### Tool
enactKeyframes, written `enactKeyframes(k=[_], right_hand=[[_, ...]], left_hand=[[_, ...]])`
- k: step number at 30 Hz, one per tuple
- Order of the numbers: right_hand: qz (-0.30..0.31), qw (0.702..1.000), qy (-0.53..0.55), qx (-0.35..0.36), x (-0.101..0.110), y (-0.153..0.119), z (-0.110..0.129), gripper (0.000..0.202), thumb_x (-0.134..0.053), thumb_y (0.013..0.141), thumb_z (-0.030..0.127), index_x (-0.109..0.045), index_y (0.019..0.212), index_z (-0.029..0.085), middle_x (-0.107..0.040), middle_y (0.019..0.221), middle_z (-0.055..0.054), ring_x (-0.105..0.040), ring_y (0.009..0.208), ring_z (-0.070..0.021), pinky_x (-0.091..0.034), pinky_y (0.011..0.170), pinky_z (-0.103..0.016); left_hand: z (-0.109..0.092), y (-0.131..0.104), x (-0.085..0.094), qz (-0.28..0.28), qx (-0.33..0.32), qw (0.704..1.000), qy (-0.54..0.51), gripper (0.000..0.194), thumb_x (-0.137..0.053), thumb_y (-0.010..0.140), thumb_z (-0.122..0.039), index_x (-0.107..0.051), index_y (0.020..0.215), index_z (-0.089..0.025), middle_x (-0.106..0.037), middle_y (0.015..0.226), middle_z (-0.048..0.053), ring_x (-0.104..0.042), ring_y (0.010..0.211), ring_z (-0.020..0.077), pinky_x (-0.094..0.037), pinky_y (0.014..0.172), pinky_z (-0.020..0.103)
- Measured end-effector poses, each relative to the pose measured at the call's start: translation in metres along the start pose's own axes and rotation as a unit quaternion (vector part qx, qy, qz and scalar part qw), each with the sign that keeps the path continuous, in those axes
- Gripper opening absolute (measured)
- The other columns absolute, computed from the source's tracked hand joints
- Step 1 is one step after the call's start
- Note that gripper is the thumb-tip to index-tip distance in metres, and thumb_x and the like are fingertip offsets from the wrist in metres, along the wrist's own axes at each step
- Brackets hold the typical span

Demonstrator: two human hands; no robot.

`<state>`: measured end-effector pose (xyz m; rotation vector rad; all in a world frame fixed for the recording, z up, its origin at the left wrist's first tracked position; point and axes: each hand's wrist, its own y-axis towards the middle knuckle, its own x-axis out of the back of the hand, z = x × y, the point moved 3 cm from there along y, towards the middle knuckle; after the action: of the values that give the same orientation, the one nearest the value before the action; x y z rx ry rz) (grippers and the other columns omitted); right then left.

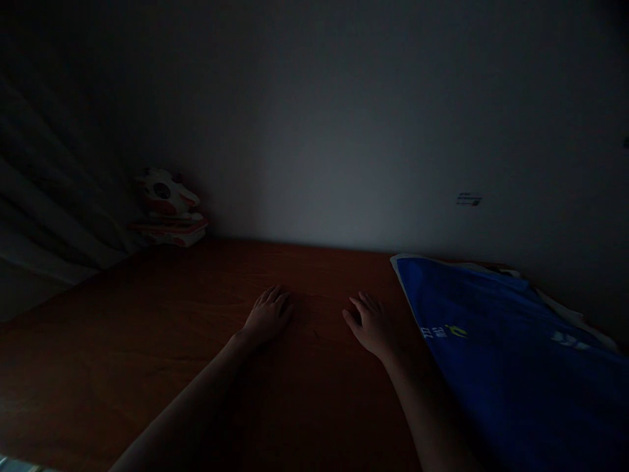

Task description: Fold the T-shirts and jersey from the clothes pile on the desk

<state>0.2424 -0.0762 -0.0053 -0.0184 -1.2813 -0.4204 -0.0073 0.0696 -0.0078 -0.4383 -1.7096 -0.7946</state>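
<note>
My left hand (268, 314) lies palm down on the brown wooden table (147, 328), its fingers a little apart and nothing in it. To the right, my right hand (369, 321) rests on the same surface, also holding nothing, with the thumb spread away from the fingers. Bare wood lies between the two hands. Just right of my right hand is a blue cloth-like sheet (491, 341) with white and yellow markings; the hand does not touch it. The scene is dim.
At the back left, a white and red cow-like figure (167, 195) sits on a stack of books or boxes (171, 229). A curtain (44, 196) hangs at the left. Behind the table stands a pale wall (319, 131) with a small label (468, 199). Light-coloured items show beneath the blue sheet's far edge.
</note>
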Motion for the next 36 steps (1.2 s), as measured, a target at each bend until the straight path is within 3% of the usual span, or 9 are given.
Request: enactKeyframes(k=[18, 29, 33, 36], right_hand=[[-0.029, 0.999, 0.028, -0.004, 0.002, -0.001, -0.001, 0.048, -0.045, 0.099, 0.046, -0.062, 0.134, 0.018, -0.051, 0.153, -0.015, -0.041, 0.145, -0.0288, -0.026, 0.121, -0.052], [-0.117, 0.986, 0.114, 0.002, 0.01, -0.003, -0.001, 0.038, -0.048, 0.094, 0.026, -0.063, 0.128, 0.017, -0.067, 0.131, -0.012, -0.059, 0.124, -0.0238, -0.045, 0.109, -0.039], [-0.104, 0.992, 0.07, -0.016, 0.01, -0.012, 0.005, 0.04, -0.046, 0.095, 0.021, -0.06, 0.133, 0.018, -0.062, 0.138, -0.014, -0.057, 0.128, -0.0253, -0.046, 0.108, -0.042], [-0.081, 0.997, -0.004, -0.005, 0.025, -0.019, 0.003, 0.042, -0.047, 0.097, 0.024, -0.058, 0.136, 0.015, -0.053, 0.148, -0.018, -0.052, 0.134, -0.0298, -0.044, 0.109, -0.048]], left_hand=[[0.003, 0.001, -0.003, -0.003, 0.005, 1.0, -0.015, 0.055, -0.038, 0.1, -0.05, -0.061, 0.137, -0.017, -0.053, 0.151, 0.016, -0.046, 0.142, 0.0333, -0.037, 0.118, 0.051], [0.007, 0.006, -0.005, -0.002, -0.003, 1.0, -0.003, 0.059, -0.035, 0.098, -0.051, -0.062, 0.137, -0.016, -0.054, 0.15, 0.015, -0.049, 0.139, 0.0339, -0.04, 0.116, 0.052], [0.008, 0.008, -0.005, 0.002, -0.011, 1.0, 0.004, 0.06, -0.034, 0.096, -0.051, -0.063, 0.135, -0.014, -0.055, 0.149, 0.016, -0.05, 0.139, 0.0348, -0.04, 0.115, 0.052], [0.009, 0.011, -0.005, 0.002, -0.014, 1.0, 0.007, 0.06, -0.034, 0.094, -0.05, -0.065, 0.133, -0.014, -0.058, 0.146, 0.016, -0.053, 0.135, 0.0349, -0.041, 0.114, 0.052]])
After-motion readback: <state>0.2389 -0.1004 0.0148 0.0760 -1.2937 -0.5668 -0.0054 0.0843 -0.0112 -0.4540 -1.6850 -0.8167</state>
